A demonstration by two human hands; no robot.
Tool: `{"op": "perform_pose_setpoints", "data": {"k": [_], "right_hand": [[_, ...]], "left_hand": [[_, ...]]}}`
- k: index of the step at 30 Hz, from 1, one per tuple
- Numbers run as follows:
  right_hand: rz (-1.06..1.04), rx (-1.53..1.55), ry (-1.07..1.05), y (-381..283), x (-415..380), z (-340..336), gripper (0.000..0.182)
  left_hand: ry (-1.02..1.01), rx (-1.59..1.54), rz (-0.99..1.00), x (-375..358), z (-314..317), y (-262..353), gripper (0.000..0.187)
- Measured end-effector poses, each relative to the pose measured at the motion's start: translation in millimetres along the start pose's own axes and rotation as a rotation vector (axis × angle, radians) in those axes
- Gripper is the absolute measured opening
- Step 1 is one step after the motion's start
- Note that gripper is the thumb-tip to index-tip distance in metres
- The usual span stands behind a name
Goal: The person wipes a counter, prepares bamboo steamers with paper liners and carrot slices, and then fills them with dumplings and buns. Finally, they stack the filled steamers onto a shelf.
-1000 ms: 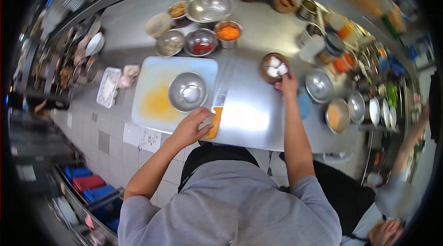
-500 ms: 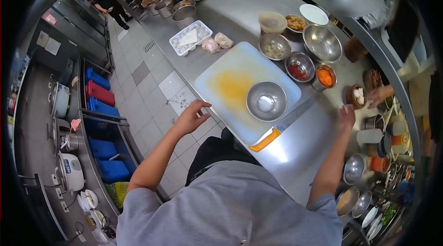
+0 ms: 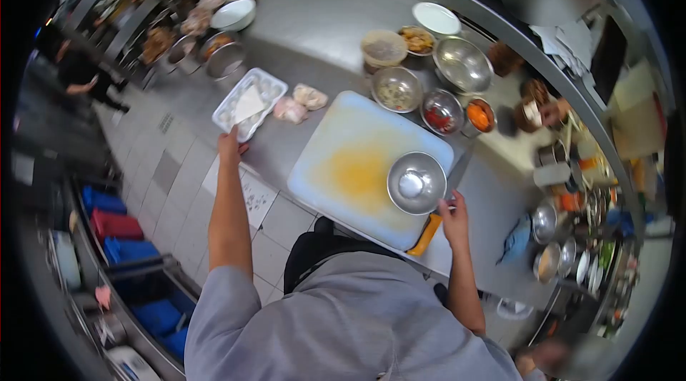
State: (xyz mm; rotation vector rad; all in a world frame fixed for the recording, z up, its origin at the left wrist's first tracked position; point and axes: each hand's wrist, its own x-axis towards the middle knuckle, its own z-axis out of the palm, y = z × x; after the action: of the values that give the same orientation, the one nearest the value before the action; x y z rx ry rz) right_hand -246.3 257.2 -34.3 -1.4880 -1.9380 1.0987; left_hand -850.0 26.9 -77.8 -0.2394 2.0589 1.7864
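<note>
My left hand (image 3: pixel 231 144) reaches to the near corner of a white tray (image 3: pixel 221 118) of round, pale, egg-like pieces with a white sheet on top; its fingers are bent round that corner. Two pieces of raw chicken (image 3: pixel 299 103) lie to the tray's right. My right hand (image 3: pixel 454 215) has its fingers apart, right at the rim of a steel bowl (image 3: pixel 416 182) on the cutting board (image 3: pixel 325 145). A yellow stain marks the board. Beside the bowl lies a knife with an orange handle (image 3: pixel 425 235), close to my right hand.
Bowls of cut ingredients (image 3: pixel 396 89), red sauce (image 3: pixel 441 112) and something orange (image 3: pixel 480 117) stand behind the board. A co-worker's hand (image 3: pixel 552 114) is at a small container on the right. Another person (image 3: pixel 89 77) stands far left. Steel shelving (image 3: pixel 493 13) arches over the counter.
My left hand has moved forward to the tray. My right hand has come in from the right side to the steel bowl. The view has turned, and the co-worker's hand now overlaps the small container.
</note>
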Motion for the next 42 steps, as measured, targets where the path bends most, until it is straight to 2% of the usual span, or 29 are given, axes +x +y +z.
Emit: {"op": "perform_pose_setpoints", "data": {"k": [1,3,4,5,6,7,8,9,10,11,12,13,15,19,21,23,25,26,27,29,30,33,34,35,36,37,38,41,42], "right_hand": [[0.062,0.060,0.028,-26.0,-12.1,12.0,0.051],[0.367,0.203,-0.087,-58.8,-10.1,26.9,0.046],[0.366,0.310,-0.082,-52.0,-6.3,37.6,0.040],[0.355,0.415,-0.068,-40.0,-2.5,46.1,0.035],[0.379,0.433,0.003,-40.5,-2.9,49.8,0.032],[0.401,0.451,0.070,-39.2,-4.8,48.9,0.030],[0.425,0.491,0.144,-31.0,-9.1,39.9,0.030],[0.447,0.529,0.214,-20.9,-16.1,30.6,0.029],[0.464,0.566,0.286,-10.8,-24.5,19.4,0.029],[0.506,0.582,0.388,-0.8,-35.4,3.5,0.027],[0.542,0.596,0.479,9.9,-47.8,-15.3,0.024],[0.574,0.609,0.557,19.2,-59.8,-32.1,0.022],[0.556,0.611,0.675,41.0,-78.8,-67.4,0.021],[0.521,0.675,0.783,102.3,-82.6,-139.9,0.022],[0.486,0.781,0.818,121.6,-66.6,-172.7,0.027],[0.394,0.812,0.849,146.0,-47.1,-199.9,0.033],[0.456,0.864,0.871,176.6,-23.3,-226.2,0.035],[0.474,0.899,0.847,182.4,-13.1,-233.8,0.034],[0.492,0.930,0.834,181.2,-7.3,-241.6,0.033],[0.469,0.980,0.905,166.8,1.8,-238.5,0.031],[0.460,1.007,0.940,161.2,6.6,-231.0,0.030],[0.373,0.897,0.669,165.3,6.4,-191.9,0.026],[0.213,0.792,0.484,178.1,3.9,-160.7,0.032],[0.213,0.654,0.429,134.4,-12.3,-118.3,0.041],[0.278,0.520,0.200,100.4,-22.7,-85.2,0.065],[0.228,-0.024,0.099,97.8,-28.2,-42.5,0.087],[0.103,-0.141,-0.010,77.3,-41.2,-11.6,0.096],[0.235,-0.274,0.030,0.0,-67.3,24.0,0.092],[0.253,-0.320,0.064,-3.4,-66.6,27.4,0.091]], "left_hand": [[0.001,0.059,0.041,15.9,-0.7,-5.9,0.046],[-0.120,-0.103,0.122,28.7,-8.5,-15.6,0.042],[-0.141,-0.214,0.125,34.0,-11.5,-20.6,0.036],[-0.250,-0.267,0.144,49.1,-23.2,-30.5,0.030],[-0.243,-0.220,0.214,61.5,-33.4,-40.2,0.029],[-0.305,-0.324,0.173,47.0,-40.5,-30.4,0.027],[-0.298,-0.176,0.243,80.2,-70.1,-51.4,0.028],[-0.257,-0.191,0.216,66.7,-83.1,-41.0,0.029],[-0.327,-0.213,0.235,81.4,-108.0,-45.3,0.032],[-0.304,-0.165,0.213,86.7,-131.1,-39.9,0.033],[-0.437,-0.155,0.289,91.6,-154.8,-34.7,0.038],[-0.410,-0.210,0.190,86.8,-171.2,-22.4,0.044],[-0.477,-0.218,0.144,61.3,-190.0,8.8,0.049],[-0.576,-0.139,0.090,1.3,-157.3,52.0,0.047],[-0.638,-0.086,0.066,-26.0,-122.3,57.0,0.045],[-0.804,0.014,0.080,-73.2,-71.6,62.0,0.036],[-0.883,0.086,0.028,-89.6,-26.2,34.9,0.032],[-0.926,0.099,0.011,-128.7,3.2,39.5,0.025],[-0.990,0.172,0.038,-118.5,18.9,17.9,0.019],[-1.062,0.217,0.036,-145.6,57.1,7.0,0.005],[-1.081,0.187,0.005,-159.7,71.1,4.7,0.005],[-1.097,0.170,-0.036,-173.7,103.7,-19.9,0.008],[-1.104,0.172,-0.040,-176.8,112.6,-27.4,0.013],[-1.091,0.172,-0.042,-188.8,121.0,-27.8,0.022],[-1.073,0.172,-0.046,-203.1,127.9,-28.4,0.031],[-1.053,0.178,-0.056,-218.2,133.5,-27.3,0.037],[-1.042,0.181,-0.064,-234.1,142.9,-24.7,0.043],[-1.061,0.259,-0.023,-256.5,166.2,-27.9,0.053],[-1.075,0.297,-0.001,-260.7,175.5,-32.9,0.055]]}}
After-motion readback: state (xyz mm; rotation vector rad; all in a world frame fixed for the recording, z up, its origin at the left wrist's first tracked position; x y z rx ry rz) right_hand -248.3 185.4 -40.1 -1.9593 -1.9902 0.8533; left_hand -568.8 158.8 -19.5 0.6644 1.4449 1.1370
